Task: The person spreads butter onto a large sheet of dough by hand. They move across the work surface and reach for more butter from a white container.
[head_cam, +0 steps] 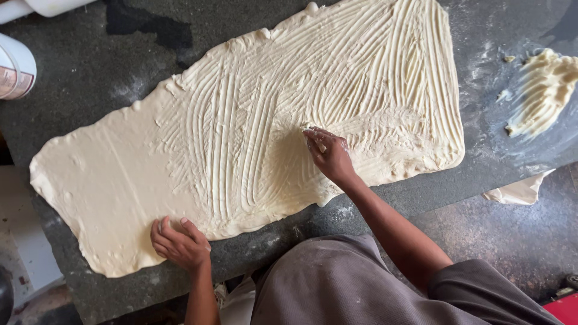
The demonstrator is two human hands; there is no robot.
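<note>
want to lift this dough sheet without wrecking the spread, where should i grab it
Probably by the bare near-left edge of the dough sheet, coming from the counter's front side. There the dough is plain and uncoated, and the left hand already rests on that edge. The rest carries ridged butter-like spread, where the right hand is smearing. It is thin and floppy, so slide flat fingers under rather than pinching.

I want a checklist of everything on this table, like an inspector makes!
Surface: dark stone counter, dusted with flour.
Job's things: big flat dough sheet, streaked with pale spread except its left end.
Clutter: spread lump at right; white tub at left.
Grips: left hand rests on the dough's near edge; right hand with smeared fingertips on the dough.
Cables: nothing seen.
Surroundings: floor below; red thing in the corner.
</note>
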